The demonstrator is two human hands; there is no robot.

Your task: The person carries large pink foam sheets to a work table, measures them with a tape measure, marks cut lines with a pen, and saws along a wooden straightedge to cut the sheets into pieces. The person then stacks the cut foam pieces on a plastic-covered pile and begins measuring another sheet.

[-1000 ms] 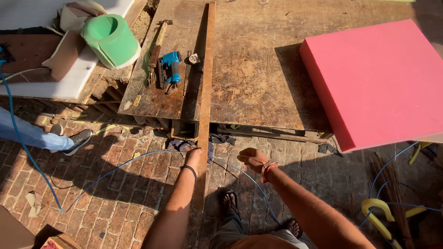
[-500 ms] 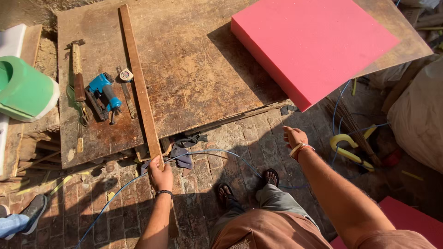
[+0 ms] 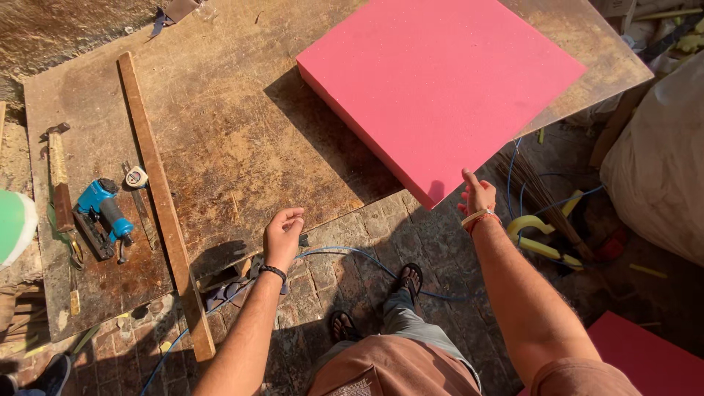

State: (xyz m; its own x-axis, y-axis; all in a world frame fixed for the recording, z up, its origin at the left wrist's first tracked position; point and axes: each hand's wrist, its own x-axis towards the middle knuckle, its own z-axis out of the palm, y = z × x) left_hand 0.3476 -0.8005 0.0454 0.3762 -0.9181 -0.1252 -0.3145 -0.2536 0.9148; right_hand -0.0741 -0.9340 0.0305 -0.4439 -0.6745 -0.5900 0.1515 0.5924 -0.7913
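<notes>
at the worn board's [image 3: 242, 147] near edge, i'm reaching my open, empty right hand [image 3: 477, 196] toward the overhanging pink foam slab [image 3: 440, 81]; its corner could be tipping off. left hand [image 3: 282, 235] is hanging loose, empty.

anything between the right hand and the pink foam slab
Nothing visible. The right hand is open just below the near corner of the pink foam slab, with only air between them. The left hand is open at the workbench edge.
</notes>
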